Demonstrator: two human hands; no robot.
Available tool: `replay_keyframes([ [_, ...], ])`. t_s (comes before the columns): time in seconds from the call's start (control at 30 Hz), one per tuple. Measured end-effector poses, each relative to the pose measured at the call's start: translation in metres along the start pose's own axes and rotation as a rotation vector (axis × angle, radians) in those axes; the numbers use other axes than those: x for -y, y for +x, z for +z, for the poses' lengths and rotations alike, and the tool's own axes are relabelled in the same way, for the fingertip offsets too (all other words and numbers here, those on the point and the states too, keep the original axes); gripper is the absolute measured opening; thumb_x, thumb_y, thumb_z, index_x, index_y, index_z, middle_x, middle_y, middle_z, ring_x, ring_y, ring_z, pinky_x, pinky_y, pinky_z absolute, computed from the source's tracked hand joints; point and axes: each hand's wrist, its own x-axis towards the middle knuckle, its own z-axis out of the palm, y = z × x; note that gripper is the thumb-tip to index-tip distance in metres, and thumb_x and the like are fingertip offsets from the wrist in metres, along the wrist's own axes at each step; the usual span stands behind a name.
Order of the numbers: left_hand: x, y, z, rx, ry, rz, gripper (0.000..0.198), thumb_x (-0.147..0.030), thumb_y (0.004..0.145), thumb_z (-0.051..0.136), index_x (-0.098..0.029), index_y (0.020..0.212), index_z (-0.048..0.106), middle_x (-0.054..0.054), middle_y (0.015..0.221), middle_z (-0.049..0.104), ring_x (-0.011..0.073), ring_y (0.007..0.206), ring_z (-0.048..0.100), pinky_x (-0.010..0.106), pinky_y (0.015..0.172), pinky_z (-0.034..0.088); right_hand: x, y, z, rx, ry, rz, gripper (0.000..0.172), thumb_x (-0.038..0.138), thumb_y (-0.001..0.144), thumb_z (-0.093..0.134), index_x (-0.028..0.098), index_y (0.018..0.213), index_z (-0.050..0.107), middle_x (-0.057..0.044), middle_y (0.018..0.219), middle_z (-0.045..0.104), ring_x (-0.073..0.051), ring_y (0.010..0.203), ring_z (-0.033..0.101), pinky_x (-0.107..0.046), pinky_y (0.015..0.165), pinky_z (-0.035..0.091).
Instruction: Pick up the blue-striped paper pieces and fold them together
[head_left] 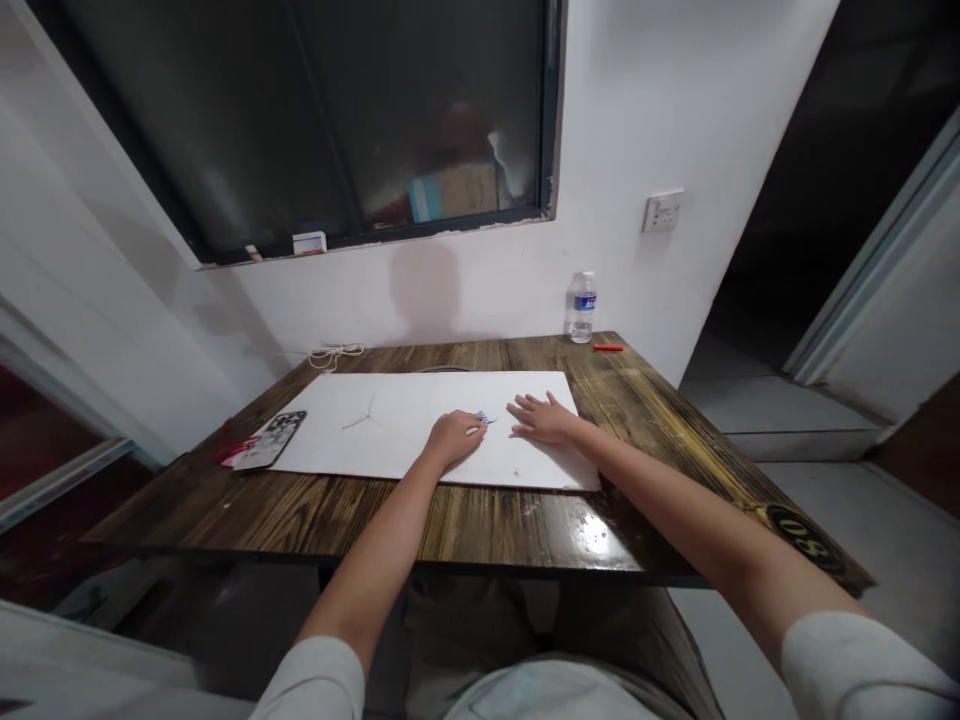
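A long white board point(405, 395) lies flat on the wooden table. My left hand point(452, 438) rests on it, fingers closed together at a small blue-and-white thing point(485, 417) whose kind I cannot make out. To the right of it, my right hand point(541, 418) lies flat on the board with its fingers spread, holding nothing. Thin dark lines in a branching shape point(367, 415) show on the board's left part; whether they are drawn or loose strands I cannot tell.
A phone-like object with a patterned back point(279, 437) and something red point(235, 447) lie at the board's left end. A white cable point(335, 354), a water bottle point(583, 308) and a red pen-like stick point(608, 348) are along the back of the table point(360, 515).
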Motion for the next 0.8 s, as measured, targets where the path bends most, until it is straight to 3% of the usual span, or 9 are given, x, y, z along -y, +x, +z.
replay_keyframes([
  [0.2, -0.007, 0.0, 0.01, 0.016, 0.055, -0.043, 0.046, -0.044, 0.087, 0.059, -0.024, 0.128, 0.061, 0.01, 0.139, 0.056, 0.0269, 0.132, 0.047, 0.037, 0.108, 0.035, 0.018, -0.029, 0.004, 0.058, 0.106, -0.19, 0.068, 0.06, 0.094, 0.038, 0.027, 0.152, 0.028, -0.012, 0.16, 0.017, -0.034, 0.147, 0.012, -0.059, 0.115, 0.013],
  [0.33, -0.009, 0.002, 0.016, 0.073, 0.044, -0.1, 0.056, -0.051, 0.093, 0.045, -0.02, 0.14, 0.049, 0.015, 0.151, 0.04, 0.0294, 0.142, 0.031, 0.046, 0.113, 0.025, 0.042, -0.036, 0.003, 0.112, 0.21, -0.339, 0.065, 0.058, 0.095, 0.04, 0.028, 0.152, 0.029, -0.008, 0.16, 0.02, -0.03, 0.148, 0.011, -0.055, 0.117, 0.008],
  [0.4, -0.009, 0.003, 0.015, 0.154, 0.026, -0.071, 0.056, -0.052, 0.097, 0.035, -0.022, 0.144, 0.043, 0.012, 0.156, 0.032, 0.0276, 0.146, 0.023, 0.05, 0.115, 0.018, 0.05, -0.035, 0.001, 0.102, 0.283, -0.394, 0.063, 0.055, 0.094, 0.044, 0.026, 0.149, 0.036, -0.01, 0.157, 0.027, -0.029, 0.147, 0.019, -0.053, 0.118, 0.01],
  [0.47, -0.009, 0.002, 0.012, 0.231, -0.006, -0.016, 0.054, -0.05, 0.1, 0.027, -0.027, 0.147, 0.038, 0.009, 0.158, 0.028, 0.0248, 0.147, 0.019, 0.052, 0.116, 0.012, 0.051, -0.031, -0.003, 0.017, 0.379, -0.422, 0.053, 0.052, 0.096, 0.042, 0.025, 0.142, 0.049, -0.01, 0.149, 0.044, -0.028, 0.139, 0.037, -0.05, 0.117, 0.017],
  [0.57, -0.01, 0.0, 0.007, 0.279, -0.041, 0.085, 0.053, -0.048, 0.1, 0.028, -0.031, 0.15, 0.033, 0.006, 0.158, 0.028, 0.0229, 0.148, 0.018, 0.05, 0.117, 0.009, 0.042, -0.019, -0.009, -0.207, 0.519, -0.315, 0.047, 0.048, 0.099, 0.035, 0.023, 0.121, 0.067, -0.009, 0.122, 0.068, -0.025, 0.113, 0.062, -0.043, 0.106, 0.038],
  [0.63, -0.013, -0.001, 0.004, 0.294, -0.049, 0.18, 0.054, -0.049, 0.098, 0.034, -0.032, 0.149, 0.034, 0.006, 0.157, 0.031, 0.0237, 0.147, 0.018, 0.048, 0.117, 0.01, 0.031, -0.007, -0.012, -0.356, 0.546, -0.167, 0.05, 0.046, 0.1, 0.031, 0.019, 0.112, 0.072, -0.011, 0.113, 0.072, -0.025, 0.105, 0.065, -0.04, 0.098, 0.045],
  [0.73, -0.017, -0.003, 0.002, 0.324, -0.063, 0.339, 0.05, -0.051, 0.094, 0.044, -0.035, 0.142, 0.046, 0.004, 0.152, 0.04, 0.0248, 0.145, 0.026, 0.043, 0.116, 0.016, 0.018, 0.014, -0.014, -0.393, 0.497, -0.12, 0.044, 0.041, 0.1, 0.036, 0.019, 0.12, 0.068, -0.011, 0.127, 0.065, -0.024, 0.121, 0.057, -0.04, 0.104, 0.041],
  [0.8, -0.018, -0.007, 0.002, 0.307, -0.077, 0.423, 0.046, -0.05, 0.094, 0.047, -0.038, 0.137, 0.052, 0.002, 0.147, 0.048, 0.0241, 0.142, 0.033, 0.039, 0.115, 0.021, 0.013, 0.025, -0.013, -0.288, 0.417, -0.154, 0.041, 0.038, 0.099, 0.039, 0.023, 0.13, 0.061, -0.008, 0.14, 0.055, -0.025, 0.136, 0.042, -0.046, 0.112, 0.03],
])
